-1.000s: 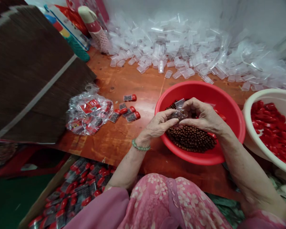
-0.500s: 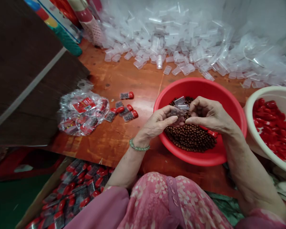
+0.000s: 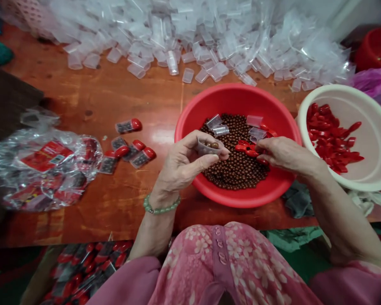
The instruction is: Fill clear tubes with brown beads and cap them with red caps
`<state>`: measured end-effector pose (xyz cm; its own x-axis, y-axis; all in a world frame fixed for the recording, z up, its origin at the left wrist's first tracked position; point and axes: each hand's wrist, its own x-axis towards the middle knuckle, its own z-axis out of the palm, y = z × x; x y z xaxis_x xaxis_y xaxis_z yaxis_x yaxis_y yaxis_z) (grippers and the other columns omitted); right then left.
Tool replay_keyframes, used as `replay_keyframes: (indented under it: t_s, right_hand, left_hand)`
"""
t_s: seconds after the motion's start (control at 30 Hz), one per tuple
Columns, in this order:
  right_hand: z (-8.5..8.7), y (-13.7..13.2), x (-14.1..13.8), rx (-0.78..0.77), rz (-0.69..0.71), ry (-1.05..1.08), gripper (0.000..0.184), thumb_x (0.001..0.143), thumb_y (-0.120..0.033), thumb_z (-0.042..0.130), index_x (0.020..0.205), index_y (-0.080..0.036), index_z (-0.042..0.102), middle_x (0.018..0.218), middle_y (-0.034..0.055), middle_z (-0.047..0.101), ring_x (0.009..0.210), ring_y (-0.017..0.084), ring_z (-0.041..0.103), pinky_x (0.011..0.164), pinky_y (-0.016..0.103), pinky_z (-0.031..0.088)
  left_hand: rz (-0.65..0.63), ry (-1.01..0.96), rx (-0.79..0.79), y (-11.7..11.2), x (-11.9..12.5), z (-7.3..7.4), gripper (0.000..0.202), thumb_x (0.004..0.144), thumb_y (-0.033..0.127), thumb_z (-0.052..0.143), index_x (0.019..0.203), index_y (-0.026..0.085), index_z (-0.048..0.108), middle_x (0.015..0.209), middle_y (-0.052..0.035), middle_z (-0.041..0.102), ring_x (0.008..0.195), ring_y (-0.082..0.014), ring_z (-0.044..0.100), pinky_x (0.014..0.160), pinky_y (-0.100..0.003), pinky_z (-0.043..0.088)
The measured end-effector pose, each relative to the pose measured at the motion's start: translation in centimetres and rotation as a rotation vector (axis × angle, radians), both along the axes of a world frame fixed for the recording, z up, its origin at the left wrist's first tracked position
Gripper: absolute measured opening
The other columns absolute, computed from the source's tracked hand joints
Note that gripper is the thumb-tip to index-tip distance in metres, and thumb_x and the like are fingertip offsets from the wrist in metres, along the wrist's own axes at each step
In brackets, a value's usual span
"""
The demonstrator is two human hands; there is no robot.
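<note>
Over the left side of a red basin [image 3: 241, 199], my left hand [image 3: 190, 163] grips a small clear plastic case [image 3: 205, 146] with brown beads in its open mouth. In the basin lies a heap of round brown beads [image 3: 238, 178], with a few empty clear cases [image 3: 220, 129] on top. My right hand [image 3: 279, 156] reaches in from the right, thumb and fingers pinched at the red plastic caps [image 3: 246, 148] lying on the beads. Its fingertips are partly hidden, but a red cap shows at them.
A pile of clear empty cases [image 3: 206, 55] spreads along the back. At right a white basin [image 3: 374, 182] holds more red caps. Several filled, capped cases [image 3: 128, 126] lie left, beside a clear plastic bag [image 3: 66, 186]. More capped cases [image 3: 92, 267] fill a container below the table edge.
My right hand has moved away from the case in my left hand to the red caps in the basin. The left hand still holds the case, its mouth now facing me. The view has shifted right.
</note>
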<state>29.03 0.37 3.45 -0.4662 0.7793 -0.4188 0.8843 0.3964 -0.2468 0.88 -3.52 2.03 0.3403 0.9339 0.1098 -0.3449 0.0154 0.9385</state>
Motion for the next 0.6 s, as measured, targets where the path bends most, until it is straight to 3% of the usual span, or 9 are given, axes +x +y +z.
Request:
replay_keyframes:
  t_s: [0.17,0.37,0.5,0.6]
  right_hand:
    - [-2.2,-0.1,-1.3,0.012,0.022,-0.259,0.013,0.095,-0.025,0.057,0.1,-0.017,0.066,0.092,0.0117,0.075,0.084,0.024,0.07,0.067,0.03,0.04]
    - [-2.6,0.4,-1.8,0.043,0.028,-0.22,0.018,0.096,-0.026,0.054,0.102,-0.014,0.066,0.096,0.0148,0.075,0.085,0.026,0.07,0.07,0.032,0.044]
    - [-1.5,0.1,-1.3,0.029,-0.114,0.221,0.028,0.099,-0.038,0.05,0.108,-0.017,0.067,0.098,0.0086,0.075,0.086,0.022,0.069,0.078,0.032,0.051]
    - [-0.5,-0.7,-1.8,-0.164,-0.241,0.598,0.035,0.099,-0.047,0.053,0.118,-0.021,0.067,0.105,0.0056,0.074,0.091,0.02,0.071,0.082,0.032,0.054]
  left_hand:
    - [0.028,0.044,0.017,-0.4,0.5,-0.3,0.015,0.087,0.017,0.073,0.099,0.018,0.064,0.095,-0.0023,0.078,0.088,-0.0123,0.074,0.08,-0.022,0.059]
    - [0.076,0.125,-0.015,0.1,0.5,-0.5,0.017,0.084,0.021,0.075,0.094,0.017,0.062,0.087,-0.0013,0.073,0.082,-0.0114,0.069,0.077,-0.023,0.054]
    - [0.068,0.165,-0.045,0.5,0.7,-0.7,0.019,0.082,0.027,0.076,0.092,0.017,0.064,0.089,-0.002,0.071,0.083,-0.0129,0.067,0.082,-0.027,0.053]
    - [0.097,0.166,-0.083,0.7,1.0,-0.7,0.019,0.082,0.028,0.074,0.093,0.017,0.063,0.105,-0.0064,0.072,0.094,-0.0154,0.068,0.09,-0.031,0.052]
